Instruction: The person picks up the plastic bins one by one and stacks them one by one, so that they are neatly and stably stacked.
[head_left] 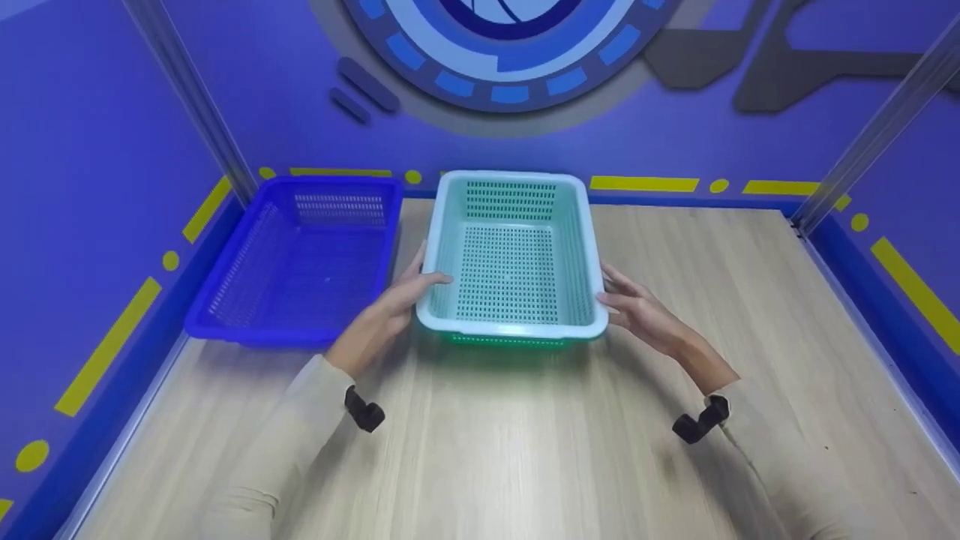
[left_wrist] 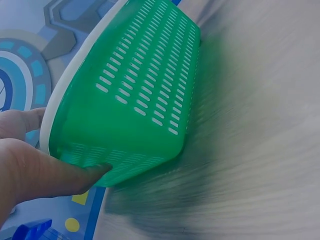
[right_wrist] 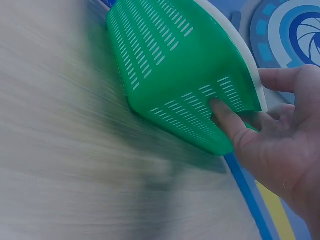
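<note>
A plastic basket (head_left: 510,328) with a white rim, pale mint inside and green perforated outer walls, is between both hands in the head view. My left hand (head_left: 401,300) grips its left side, thumb over the rim and fingers against the outer wall. On the opposite side, my right hand (head_left: 641,311) holds the basket with its thumb at the rim. In the right wrist view, fingertips (right_wrist: 220,107) press the green slotted wall. The left wrist view shows the basket's green side (left_wrist: 135,75) above a shadow; whether its base touches the table cannot be told. Nothing shows inside it.
A blue plastic basket (head_left: 289,330) stands left of the mint one, near the left wall. The wooden table (head_left: 480,450) is bounded by blue panels (head_left: 480,150) with yellow marks at the back and sides. Metal posts (head_left: 191,90) stand at the rear corners.
</note>
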